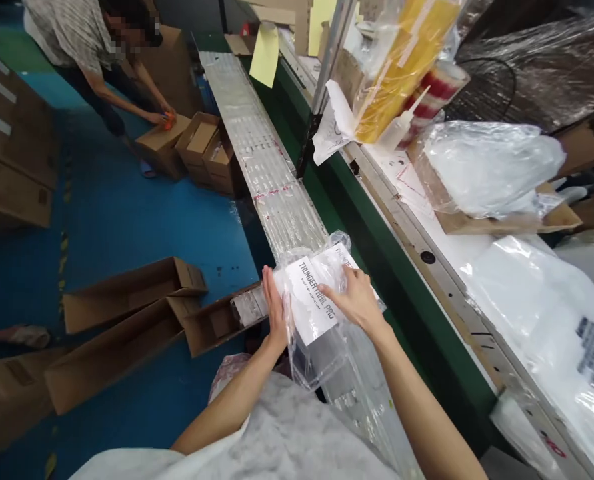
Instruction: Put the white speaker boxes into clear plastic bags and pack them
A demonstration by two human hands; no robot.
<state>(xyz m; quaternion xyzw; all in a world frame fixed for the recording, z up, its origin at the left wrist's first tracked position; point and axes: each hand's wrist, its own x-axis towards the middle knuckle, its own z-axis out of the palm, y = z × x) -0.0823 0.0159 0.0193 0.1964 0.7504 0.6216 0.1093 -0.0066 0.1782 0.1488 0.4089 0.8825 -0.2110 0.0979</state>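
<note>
A white box (308, 322) printed "THUNDERTRAIL PRO" lies in loose clear plastic on the narrow plastic-covered ledge in front of me. A second white printed piece (339, 252) shows partly behind it. My left hand (275, 310) is flat against the box's left side, fingers stretched out and pointing away from me. My right hand (355, 298) grips the right side, its thumb across the printed face and its fingers bent over the far part. Clear plastic (309, 363) hangs loose toward my body. The undersides of both pieces are hidden.
A green conveyor belt (401, 320) runs along the right of the ledge (261, 153). Open cartons (121, 297) stand on the blue floor at left. Plastic bags (491, 167) lie on the right-hand bench. Another person (91, 67) bends over cartons at upper left, holding something orange.
</note>
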